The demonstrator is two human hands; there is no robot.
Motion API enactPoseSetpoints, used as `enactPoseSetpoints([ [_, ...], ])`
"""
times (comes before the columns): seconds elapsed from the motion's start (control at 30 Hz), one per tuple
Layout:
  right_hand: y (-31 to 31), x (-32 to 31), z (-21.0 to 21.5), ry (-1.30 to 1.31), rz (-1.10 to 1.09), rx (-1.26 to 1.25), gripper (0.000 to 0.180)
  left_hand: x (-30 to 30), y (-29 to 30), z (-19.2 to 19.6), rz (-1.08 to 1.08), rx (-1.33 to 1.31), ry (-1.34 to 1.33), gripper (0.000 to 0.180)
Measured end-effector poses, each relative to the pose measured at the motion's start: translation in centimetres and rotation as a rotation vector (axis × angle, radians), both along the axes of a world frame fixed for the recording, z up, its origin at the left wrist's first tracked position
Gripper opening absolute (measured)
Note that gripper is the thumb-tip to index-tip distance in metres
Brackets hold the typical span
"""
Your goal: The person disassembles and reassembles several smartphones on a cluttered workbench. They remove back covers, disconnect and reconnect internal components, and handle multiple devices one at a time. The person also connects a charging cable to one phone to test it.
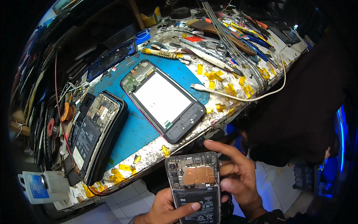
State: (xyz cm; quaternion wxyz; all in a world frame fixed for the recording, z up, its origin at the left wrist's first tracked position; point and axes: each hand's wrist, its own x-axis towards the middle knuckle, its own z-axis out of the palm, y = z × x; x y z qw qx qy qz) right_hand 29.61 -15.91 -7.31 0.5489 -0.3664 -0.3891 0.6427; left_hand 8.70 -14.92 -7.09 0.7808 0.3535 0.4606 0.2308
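Both hands, left hand [167, 207] and right hand [236, 175], clamped on one opened phone [194, 186], two more opened phones on blue mat [138, 130].

I saw the opened phone [194, 186] held upright near me, below the tabletop's near edge, its back cover off and its insides facing up. A camera module sat at its top left corner, copper-coloured tape covered the middle of the board, and a black battery filled the lower half. My left thumb lay across the battery; my right fingers touched its right edge.
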Motion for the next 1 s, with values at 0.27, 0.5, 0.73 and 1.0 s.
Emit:
enactPoseSetpoints([
  [0.27,-0.2,0.4,-0.1,-0.012,0.036,-0.052,0.068,0.7,0.0,0.9,0.129,-0.127,-0.076,0.053],
  [0.5,-0.2,0.4,0.1,-0.024,0.038,-0.026,0.067,0.5,0.0,0.6,0.127,-0.135,-0.085,0.052],
  [0.73,-0.1,0.2,0.0,-0.200,-0.030,0.057,0.062,0.2,-0.6,0.1,0.031,-0.045,0.031,0.046],
  [1.0,0.0,-0.3,-0.7,-0.280,-0.101,0.087,0.058,-0.2,-0.8,-0.6,-0.113,0.085,0.088,0.043],
])
